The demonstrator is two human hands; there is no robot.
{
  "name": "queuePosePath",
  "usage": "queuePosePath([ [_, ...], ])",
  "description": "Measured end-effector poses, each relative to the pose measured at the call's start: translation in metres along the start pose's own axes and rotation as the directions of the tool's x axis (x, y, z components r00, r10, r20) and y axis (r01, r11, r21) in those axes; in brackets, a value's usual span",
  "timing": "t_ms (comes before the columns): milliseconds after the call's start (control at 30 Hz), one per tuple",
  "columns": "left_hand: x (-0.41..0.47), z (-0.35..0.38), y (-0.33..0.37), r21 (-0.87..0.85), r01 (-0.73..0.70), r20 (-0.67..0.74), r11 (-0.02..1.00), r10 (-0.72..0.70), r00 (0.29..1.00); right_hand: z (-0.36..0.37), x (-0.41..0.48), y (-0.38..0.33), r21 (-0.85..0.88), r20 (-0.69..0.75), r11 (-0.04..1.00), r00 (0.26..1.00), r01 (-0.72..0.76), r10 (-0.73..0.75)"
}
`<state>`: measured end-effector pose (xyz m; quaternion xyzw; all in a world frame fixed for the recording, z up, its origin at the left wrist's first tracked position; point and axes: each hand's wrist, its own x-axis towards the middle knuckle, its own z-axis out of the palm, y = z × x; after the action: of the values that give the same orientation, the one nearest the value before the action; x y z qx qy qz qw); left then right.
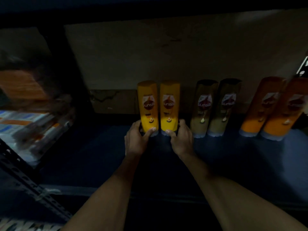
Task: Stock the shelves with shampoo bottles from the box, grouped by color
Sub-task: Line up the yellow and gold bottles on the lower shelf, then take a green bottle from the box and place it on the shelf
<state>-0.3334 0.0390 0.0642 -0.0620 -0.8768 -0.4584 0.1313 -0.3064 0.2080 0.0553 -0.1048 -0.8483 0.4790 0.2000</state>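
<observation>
left hand [137,140] grips left yellow bottle [147,104] at base | right hand [181,139] grips right yellow bottle [170,104] likewise | both upright, touching, on shelf [83,147] | probably stiff, slick plastic, tall and tippy: hold low, thumb in front

Left side: stacked packaged goods [33,117] are smeared by blur and dim light, kind unreadable; a slotted metal upright [20,174] runs out at the bottom-left corner. Centre: the left hand [135,140] shows only a thumb in front of the left yellow bottle [147,104], and the right hand [180,139] the same on the right yellow bottle [170,104], other fingers hidden behind; both forearms are cut by the bottom edge. Right side: the outermost orange bottle [290,107] is blurred, a black-and-white strip [302,69] is clipped by the right edge, and the small print under the logos is too fine to read.
</observation>
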Motion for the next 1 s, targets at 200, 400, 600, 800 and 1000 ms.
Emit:
queuePosePath([
  [200, -0.001, 0.001, 0.005, 0.096, 0.008, 0.032, 0.995, -0.011, 0.999, 0.001, -0.001, 0.002, -0.018, -0.024, 1.000, 1.000, 0.005, -0.005],
  [400, -0.003, 0.001, 0.006, 0.145, 0.001, 0.030, 0.989, -0.006, 1.000, -0.001, -0.002, 0.001, -0.037, -0.014, 0.999, 1.000, 0.014, -0.015],
  [600, -0.003, -0.002, 0.004, 0.112, 0.019, 0.052, 0.994, -0.025, 0.998, -0.005, -0.007, 0.002, -0.063, 0.012, 0.998, 1.000, -0.028, 0.029],
  [800, -0.032, -0.021, 0.010, -0.010, 0.086, 0.111, 0.996, -0.084, 0.990, -0.023, -0.053, -0.005, -0.086, 0.058, 0.995, 0.996, -0.056, 0.061],
  [1000, -0.130, -0.060, 0.009, -0.110, -0.133, 0.034, 0.985, 0.137, 0.990, -0.044, -0.133, -0.016, 0.033, 0.105, 0.998, 0.993, 0.049, -0.053],
])
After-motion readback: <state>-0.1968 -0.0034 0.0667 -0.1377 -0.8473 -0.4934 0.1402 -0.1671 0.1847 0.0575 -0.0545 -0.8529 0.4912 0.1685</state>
